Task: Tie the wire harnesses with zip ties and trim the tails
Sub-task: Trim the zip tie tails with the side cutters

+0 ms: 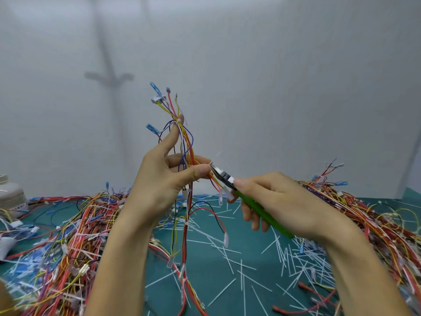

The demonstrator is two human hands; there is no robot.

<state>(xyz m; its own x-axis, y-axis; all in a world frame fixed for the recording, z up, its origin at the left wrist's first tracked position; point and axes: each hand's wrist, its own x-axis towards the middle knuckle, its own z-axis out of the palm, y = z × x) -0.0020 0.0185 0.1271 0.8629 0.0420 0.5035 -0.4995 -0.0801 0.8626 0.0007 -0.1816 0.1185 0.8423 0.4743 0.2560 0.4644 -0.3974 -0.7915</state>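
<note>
Far left: white jar (9,195), partly cut off. Next to it, a big heap of wires (75,236) on the green tabletop (209,281). My left hand (164,179) holds one wire harness (184,142) upright, raised above the tabletop. Thumb and fingers pinch the bundle, and the index finger points up along it to a white zip tie (178,120). The cutters (224,177) have their nose at the bundle, right by my thumb tip. There is a blurred white sliver just above the nose. My right hand (280,201) is wrapped round the green handles. Cut tails (287,256) litter the tabletop below. Second heap (364,220) far right.
</note>
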